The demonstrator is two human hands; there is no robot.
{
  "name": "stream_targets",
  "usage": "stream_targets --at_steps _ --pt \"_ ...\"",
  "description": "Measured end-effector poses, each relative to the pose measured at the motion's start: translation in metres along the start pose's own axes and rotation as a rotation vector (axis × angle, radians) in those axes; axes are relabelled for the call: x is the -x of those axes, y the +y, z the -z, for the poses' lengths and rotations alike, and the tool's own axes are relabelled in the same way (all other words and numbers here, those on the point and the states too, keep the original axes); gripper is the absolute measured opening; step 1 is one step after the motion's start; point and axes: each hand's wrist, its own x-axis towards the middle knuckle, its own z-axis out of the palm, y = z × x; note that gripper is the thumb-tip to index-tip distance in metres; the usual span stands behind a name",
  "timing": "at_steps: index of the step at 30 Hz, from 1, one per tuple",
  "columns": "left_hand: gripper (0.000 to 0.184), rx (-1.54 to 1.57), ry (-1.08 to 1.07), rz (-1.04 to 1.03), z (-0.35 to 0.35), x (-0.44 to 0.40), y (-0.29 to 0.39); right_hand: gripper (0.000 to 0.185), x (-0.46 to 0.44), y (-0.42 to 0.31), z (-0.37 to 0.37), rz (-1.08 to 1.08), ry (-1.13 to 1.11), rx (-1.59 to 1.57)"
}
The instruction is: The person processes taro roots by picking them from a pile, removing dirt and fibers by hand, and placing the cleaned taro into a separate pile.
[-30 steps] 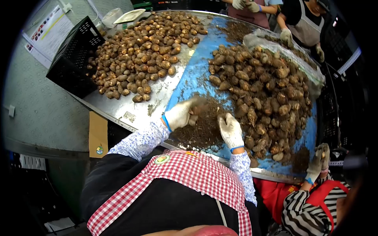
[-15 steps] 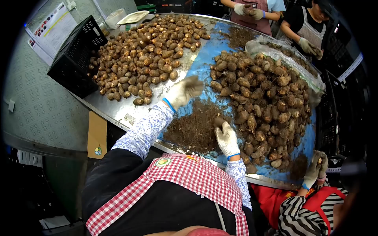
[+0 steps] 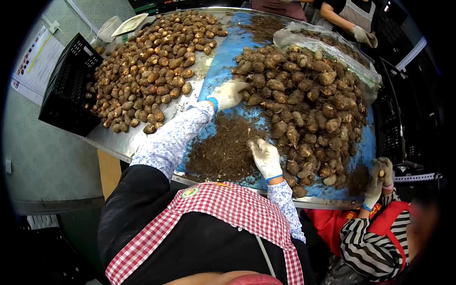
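Observation:
My left hand (image 3: pixel 229 95), in a soiled white glove, reaches to the left edge of the pile of rough, rooty tubers (image 3: pixel 311 109). Its fingers are stretched out, with the tips at a tuber on that edge and the thumb side hidden. Over the right side of the loose brown root debris (image 3: pixel 223 152) is my right hand (image 3: pixel 266 157), also gloved. Its fingers are bent together, and whatever may lie between them is too small or hidden to name. Cleaner tubers (image 3: pixel 147 71) lie spread on the metal table at the left.
A black crate (image 3: pixel 71 85) lies tipped at the table's left edge, near a white tray (image 3: pixel 129 24). Clear plastic (image 3: pixel 327 47) borders the pile's far side. Co-workers' gloved hands are at the far right (image 3: pixel 365 36) and near right (image 3: pixel 378 183).
My left hand went from the debris up and across to the pile's edge. My right hand stayed over the debris; the dark piece at its fingertips half a second ago is no longer visible. The view shifted.

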Motion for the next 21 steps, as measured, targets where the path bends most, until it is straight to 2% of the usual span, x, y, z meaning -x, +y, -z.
stream_targets --at_steps 2,5,6,7,8,9,10,11,12,14,16,17,18,19,21 --pt "0.048 -0.302 0.151 -0.201 -0.043 -0.043 -0.042 0.021 -0.003 -0.013 0.003 0.133 0.069 -0.051" --pt "0.046 0.04 -0.05 0.159 -0.027 -0.038 -0.017 0.018 -0.007 -0.009 0.014 0.034 -0.01 -0.009" --pt "0.05 0.18 -0.142 0.276 -0.02 -0.031 -0.005 0.017 -0.006 -0.013 0.02 -0.008 -0.019 -0.012" --pt "0.051 0.343 -0.2 0.224 -0.026 -0.03 -0.016 0.017 -0.006 -0.013 0.024 0.009 0.041 -0.037" --pt "0.053 0.502 -0.255 0.17 -0.028 -0.027 -0.032 0.02 -0.008 0.005 0.017 0.009 0.095 -0.202" --pt "0.047 0.647 -0.202 0.074 -0.017 0.001 -0.021 0.023 -0.009 -0.002 0.023 -0.019 0.166 -0.242" --pt "0.046 0.959 -0.279 0.015 -0.025 0.011 -0.029 0.025 -0.012 -0.008 0.029 -0.05 0.233 -0.283" --pt "0.046 1.275 -0.354 -0.04 -0.037 0.018 -0.041 0.03 -0.021 0.016 0.025 0.0 0.267 0.059" --pt "0.046 1.594 -0.422 -0.094 -0.046 0.027 -0.047 0.034 -0.028 0.029 0.016 0.178 0.414 0.317" --pt "0.046 1.628 -0.57 -0.163 -0.048 0.046 -0.038 0.037 -0.038 0.001 0.02 0.202 0.322 0.125" --pt "0.045 1.349 -0.308 -0.023 -0.037 0.075 0.002 0.038 -0.046 -0.024 0.013 0.29 0.261 0.007" --pt "0.046 1.203 -0.204 0.066 -0.031 0.09 0.022 0.033 -0.043 -0.033 0.008 0.315 0.199 0.144" --pt "0.046 1.378 -0.169 0.412 -0.031 0.095 0.034 0.024 -0.046 -0.04 0.001 0.491 0.368 0.178" --pt "0.045 1.368 -0.17 0.236 -0.046 0.092 0.023 0.021 -0.044 -0.044 0.004 0.405 0.315 0.192" --pt "0.039 1.067 -0.038 0.043 -0.047 0.091 0.029 0.02 -0.043 -0.047 0.008 0.233 0.243 0.162"
